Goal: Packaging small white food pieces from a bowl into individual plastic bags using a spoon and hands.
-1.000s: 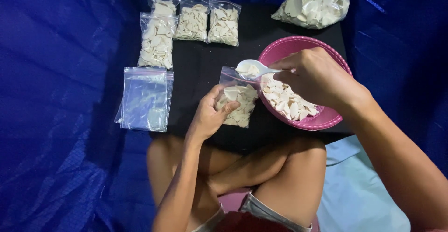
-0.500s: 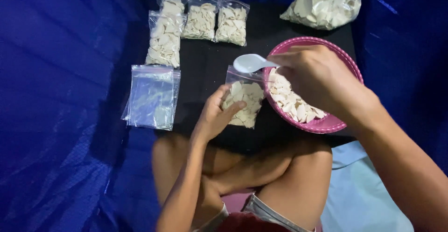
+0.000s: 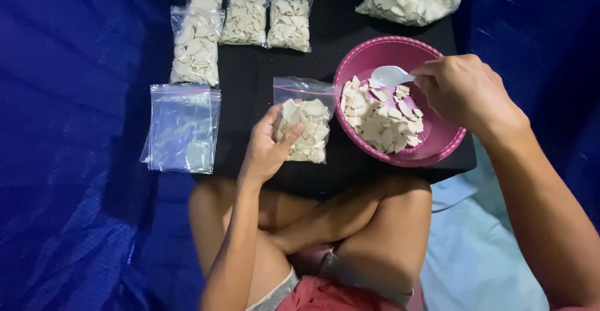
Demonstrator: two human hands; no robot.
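Head view: left hand [image 3: 265,151] clamps the part-filled clear plastic zip bag [image 3: 304,123] of pale chips upright on the black board [image 3: 250,98]. Right hand [image 3: 465,92] pinches a white plastic scoop [image 3: 389,75] over the pink round bowl [image 3: 431,151]; loading modestly and keeping the bag mouth open should avoid spills.

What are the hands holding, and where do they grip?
Left hand grips the part-filled clear bag by its left side; right hand pinches the white scoop by its handle end.

The scene is lit evenly from above, with the middle brightest. Glare is seen on the empty plastic bags [image 3: 181,128]. The blue tarp [image 3: 69,98] is darkened toward the edges. Focus is kept sharp; slight softness is noted on the white spoon [image 3: 389,75].
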